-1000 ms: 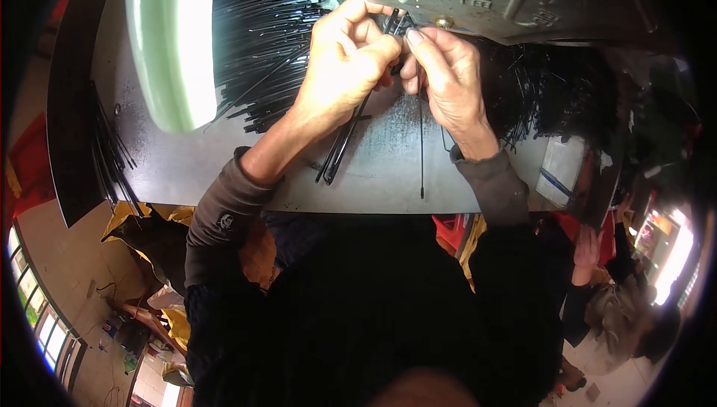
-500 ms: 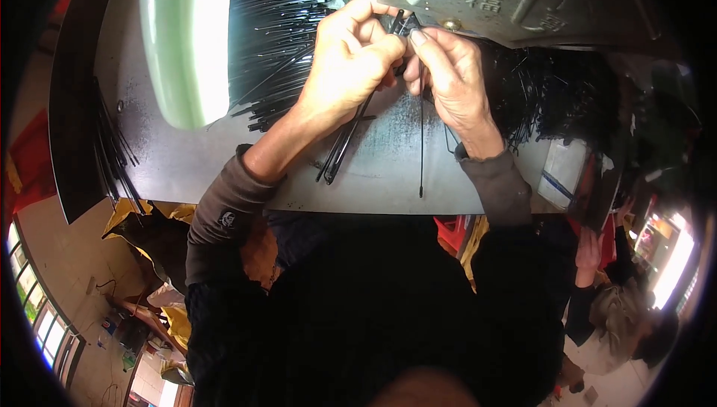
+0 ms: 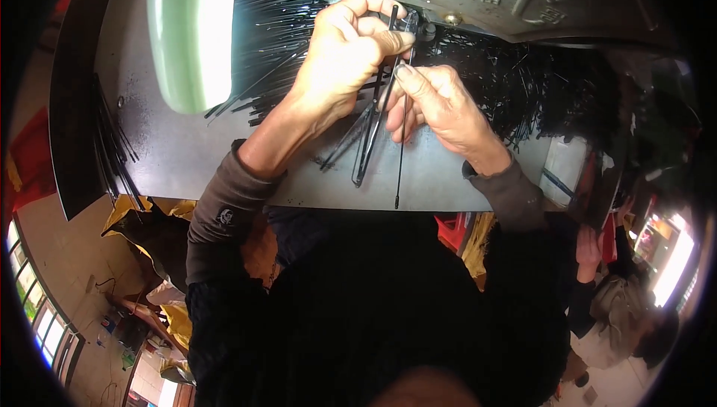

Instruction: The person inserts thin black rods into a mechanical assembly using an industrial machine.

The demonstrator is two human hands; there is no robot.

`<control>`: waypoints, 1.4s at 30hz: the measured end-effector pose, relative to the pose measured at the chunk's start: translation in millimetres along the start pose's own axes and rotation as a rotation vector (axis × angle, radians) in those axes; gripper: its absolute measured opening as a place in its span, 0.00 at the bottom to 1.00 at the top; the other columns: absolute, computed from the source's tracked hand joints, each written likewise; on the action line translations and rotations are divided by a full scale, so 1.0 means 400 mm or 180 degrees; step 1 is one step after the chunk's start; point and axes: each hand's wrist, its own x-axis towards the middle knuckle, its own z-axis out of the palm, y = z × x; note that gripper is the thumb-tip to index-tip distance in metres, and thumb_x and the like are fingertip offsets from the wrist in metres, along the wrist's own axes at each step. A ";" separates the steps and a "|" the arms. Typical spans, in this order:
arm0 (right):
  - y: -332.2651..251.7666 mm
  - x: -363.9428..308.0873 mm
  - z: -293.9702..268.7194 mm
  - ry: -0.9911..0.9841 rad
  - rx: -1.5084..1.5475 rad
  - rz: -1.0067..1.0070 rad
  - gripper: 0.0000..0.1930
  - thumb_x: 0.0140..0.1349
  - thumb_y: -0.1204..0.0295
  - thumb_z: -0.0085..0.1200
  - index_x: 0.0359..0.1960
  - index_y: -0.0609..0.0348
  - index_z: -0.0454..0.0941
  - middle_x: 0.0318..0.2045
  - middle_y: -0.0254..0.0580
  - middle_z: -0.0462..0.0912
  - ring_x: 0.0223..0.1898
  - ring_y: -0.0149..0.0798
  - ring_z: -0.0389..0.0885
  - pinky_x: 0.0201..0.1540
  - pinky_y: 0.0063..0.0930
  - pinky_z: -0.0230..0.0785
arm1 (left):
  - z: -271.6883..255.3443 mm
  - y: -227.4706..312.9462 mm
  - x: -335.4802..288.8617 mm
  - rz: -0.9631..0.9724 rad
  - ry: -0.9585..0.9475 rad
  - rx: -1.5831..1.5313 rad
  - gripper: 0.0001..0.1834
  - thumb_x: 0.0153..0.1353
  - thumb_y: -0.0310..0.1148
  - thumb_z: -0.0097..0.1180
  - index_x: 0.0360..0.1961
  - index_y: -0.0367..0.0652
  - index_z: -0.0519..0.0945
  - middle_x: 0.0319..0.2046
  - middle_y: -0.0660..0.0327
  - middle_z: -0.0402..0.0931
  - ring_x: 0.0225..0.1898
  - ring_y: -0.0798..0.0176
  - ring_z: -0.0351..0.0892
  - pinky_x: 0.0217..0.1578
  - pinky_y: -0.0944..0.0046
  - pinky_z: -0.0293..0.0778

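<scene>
Thumb and fingers of my left hand pinch the upper part of a black umbrella rib, a set of thin jointed rods, close to the machine's corner. Lower down, my right hand is closed on one slender rod of it, thumb against forefinger. That rod hangs toward the table's front edge and ends in a small knob. The other rods slant down to the left of it. My fingers partly hide the joints.
A metal machine guard overhangs at the top right. Black ribs lie in a dense pile on the right and in a row at left. A bright lamp hangs over the metal table. Loose rods lie far left.
My right hand has slid down from the top of the rib, drawing the thin rod down and slightly left. My left hand keeps its pinch near the machine.
</scene>
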 end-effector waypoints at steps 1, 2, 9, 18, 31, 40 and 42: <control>-0.004 0.002 -0.001 -0.0024 -0.0108 -0.0034 0.24 0.69 0.57 0.40 0.28 0.70 0.76 0.17 0.45 0.79 0.16 0.32 0.79 0.20 0.19 0.72 | 0.000 -0.004 0.000 0.0000 0.0004 0.0002 0.12 0.48 0.16 0.56 0.36 0.34 0.73 0.20 0.60 0.76 0.22 0.71 0.76 0.24 0.75 0.70; -0.010 0.004 -0.003 -0.0029 -0.0112 -0.0032 0.24 0.69 0.57 0.40 0.28 0.70 0.76 0.17 0.45 0.79 0.16 0.32 0.79 0.20 0.19 0.72 | 0.001 -0.008 0.004 0.0067 0.0062 -0.0054 0.12 0.48 0.16 0.57 0.35 0.35 0.72 0.20 0.60 0.76 0.21 0.71 0.75 0.23 0.75 0.70; -0.024 0.014 -0.018 0.0156 -0.0113 -0.0159 0.23 0.68 0.60 0.41 0.23 0.68 0.76 0.15 0.42 0.78 0.13 0.29 0.76 0.15 0.16 0.68 | 0.007 -0.005 0.032 0.0203 0.0006 0.0109 0.11 0.47 0.16 0.58 0.31 0.36 0.71 0.19 0.61 0.76 0.15 0.74 0.69 0.15 0.75 0.63; -0.029 0.018 -0.023 0.0292 -0.0636 -0.0314 0.23 0.68 0.61 0.41 0.22 0.67 0.75 0.14 0.41 0.77 0.13 0.28 0.75 0.15 0.16 0.67 | 0.015 -0.004 0.024 0.0176 0.0063 0.0101 0.10 0.47 0.16 0.58 0.31 0.33 0.72 0.15 0.63 0.74 0.14 0.75 0.68 0.14 0.75 0.62; -0.023 0.011 -0.029 0.0301 -0.0685 -0.0245 0.22 0.68 0.62 0.42 0.20 0.66 0.75 0.14 0.42 0.78 0.13 0.29 0.76 0.15 0.17 0.67 | 0.015 -0.017 0.022 0.0231 0.0116 0.0436 0.10 0.48 0.17 0.59 0.30 0.34 0.70 0.17 0.61 0.75 0.16 0.72 0.72 0.15 0.71 0.68; -0.039 0.020 -0.026 0.0288 -0.0885 -0.0279 0.22 0.68 0.63 0.42 0.20 0.68 0.75 0.14 0.42 0.77 0.12 0.29 0.76 0.14 0.17 0.66 | 0.006 -0.027 0.029 0.0577 0.0150 0.0270 0.09 0.50 0.17 0.58 0.29 0.34 0.70 0.15 0.62 0.74 0.15 0.74 0.70 0.14 0.74 0.66; -0.034 0.018 -0.029 0.0330 -0.0822 -0.0283 0.22 0.68 0.63 0.42 0.20 0.68 0.75 0.13 0.42 0.77 0.12 0.29 0.76 0.14 0.17 0.66 | 0.016 -0.011 0.022 0.0466 0.0128 0.0336 0.09 0.49 0.17 0.58 0.29 0.34 0.70 0.15 0.62 0.74 0.14 0.74 0.70 0.13 0.73 0.65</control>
